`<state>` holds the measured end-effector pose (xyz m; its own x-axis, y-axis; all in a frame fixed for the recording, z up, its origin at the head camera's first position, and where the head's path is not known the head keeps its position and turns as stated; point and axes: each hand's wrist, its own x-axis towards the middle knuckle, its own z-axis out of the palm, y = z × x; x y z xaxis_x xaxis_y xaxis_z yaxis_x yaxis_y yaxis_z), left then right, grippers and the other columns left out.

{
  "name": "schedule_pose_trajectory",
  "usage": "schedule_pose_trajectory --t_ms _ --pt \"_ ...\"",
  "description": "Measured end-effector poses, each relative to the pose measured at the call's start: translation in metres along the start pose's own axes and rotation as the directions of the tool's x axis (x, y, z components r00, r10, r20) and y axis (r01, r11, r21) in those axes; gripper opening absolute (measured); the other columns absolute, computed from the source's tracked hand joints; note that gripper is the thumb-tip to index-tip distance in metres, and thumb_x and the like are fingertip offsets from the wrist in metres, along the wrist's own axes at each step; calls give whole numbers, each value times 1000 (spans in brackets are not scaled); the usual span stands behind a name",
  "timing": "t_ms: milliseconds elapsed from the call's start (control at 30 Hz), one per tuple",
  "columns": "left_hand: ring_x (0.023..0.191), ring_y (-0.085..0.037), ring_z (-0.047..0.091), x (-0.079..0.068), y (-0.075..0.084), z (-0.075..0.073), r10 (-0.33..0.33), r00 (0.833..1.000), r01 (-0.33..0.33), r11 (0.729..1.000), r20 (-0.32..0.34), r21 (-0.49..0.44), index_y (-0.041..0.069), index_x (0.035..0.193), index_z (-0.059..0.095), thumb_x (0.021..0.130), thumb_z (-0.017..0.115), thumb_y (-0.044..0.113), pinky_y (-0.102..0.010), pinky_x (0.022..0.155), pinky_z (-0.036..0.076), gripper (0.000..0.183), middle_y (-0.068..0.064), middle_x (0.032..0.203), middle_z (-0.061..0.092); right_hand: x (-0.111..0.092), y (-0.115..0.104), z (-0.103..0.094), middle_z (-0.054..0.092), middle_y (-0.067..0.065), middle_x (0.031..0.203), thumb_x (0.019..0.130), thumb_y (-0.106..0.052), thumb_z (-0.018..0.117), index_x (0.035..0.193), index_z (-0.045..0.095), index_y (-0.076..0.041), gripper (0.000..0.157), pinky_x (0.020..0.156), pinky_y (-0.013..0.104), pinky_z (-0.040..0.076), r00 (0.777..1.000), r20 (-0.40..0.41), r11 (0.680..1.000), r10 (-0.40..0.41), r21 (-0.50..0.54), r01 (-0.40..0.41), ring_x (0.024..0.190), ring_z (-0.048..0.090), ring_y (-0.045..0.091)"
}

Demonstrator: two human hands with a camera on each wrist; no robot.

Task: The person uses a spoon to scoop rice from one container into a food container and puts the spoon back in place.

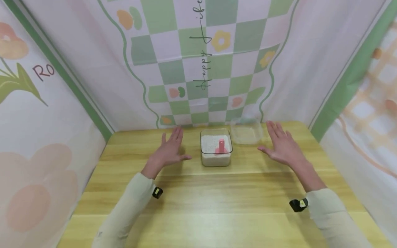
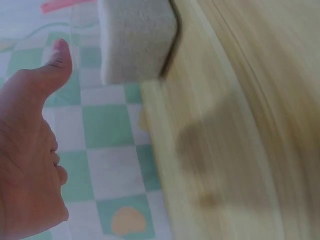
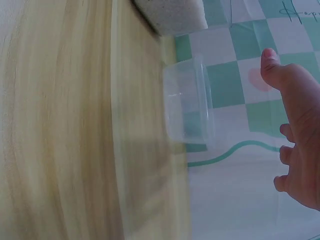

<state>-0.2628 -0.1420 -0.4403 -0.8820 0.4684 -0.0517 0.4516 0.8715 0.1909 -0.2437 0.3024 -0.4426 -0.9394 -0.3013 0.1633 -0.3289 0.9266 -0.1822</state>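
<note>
A clear square container (image 1: 216,161) on the wooden table holds white granular material, seemingly sand or fine grain. Out of that material sticks a pink handle (image 1: 221,145), perhaps of a scoop; its lower part is buried. To the container's right and a little behind stands a clear plastic tub (image 1: 247,133), which also shows in the right wrist view (image 3: 187,100). My left hand (image 1: 170,148) hovers left of the filled container, fingers spread, touching nothing. On the other side, my right hand (image 1: 283,146) is held out right of the plastic tub, fingers straight and thumb apart, holding nothing.
The wooden table (image 1: 198,206) reaches back to a fabric curtain (image 1: 198,69) with green checks and flowers. More printed curtains (image 1: 46,137) hang at the left and right. A small black device (image 1: 157,192) sits at the left wrist, another (image 1: 298,205) at the right.
</note>
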Motion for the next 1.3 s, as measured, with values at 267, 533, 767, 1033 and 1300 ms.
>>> schedule_pose_trajectory --t_ms 267,533,767,1033,1300 --pt "154 -22 -18 21 20 -3 96 995 -97 995 29 18 5 158 -11 88 56 71 -65 121 3 118 -8 165 -21 7 -23 -12 12 25 165 96 -54 59 160 1 -3 100 117 66 17 998 39 999 -46 25 45 151 15 48" --pt "157 -26 -8 41 35 -1 149 987 -152 986 54 70 3 159 -8 89 47 75 -60 123 4 115 -10 167 -16 23 -48 -15 35 29 156 95 -36 68 157 23 2 86 96 62 48 983 -1 983 -182 34 182 129 49 51" --pt "157 -26 -8 57 45 -1 175 981 -183 979 87 90 3 158 -9 95 44 69 -57 123 -2 106 -12 167 -14 55 -88 -22 69 20 125 93 -26 71 132 62 2 48 91 51 55 922 16 918 -387 104 384 108 70 34" --pt "157 -26 -1 61 49 1 171 968 -203 963 181 176 1 159 -2 96 34 72 -55 125 7 101 -14 168 -4 92 -137 -25 77 6 90 90 -10 73 100 77 -4 12 72 35 58 800 216 829 -559 155 538 78 71 17" --pt "157 -26 -2 64 52 0 170 959 -220 951 225 218 1 160 0 97 29 73 -52 126 7 100 -16 169 -2 109 -160 -24 70 0 65 83 -2 73 70 74 -6 14 53 23 47 732 400 814 -552 70 576 56 56 8"
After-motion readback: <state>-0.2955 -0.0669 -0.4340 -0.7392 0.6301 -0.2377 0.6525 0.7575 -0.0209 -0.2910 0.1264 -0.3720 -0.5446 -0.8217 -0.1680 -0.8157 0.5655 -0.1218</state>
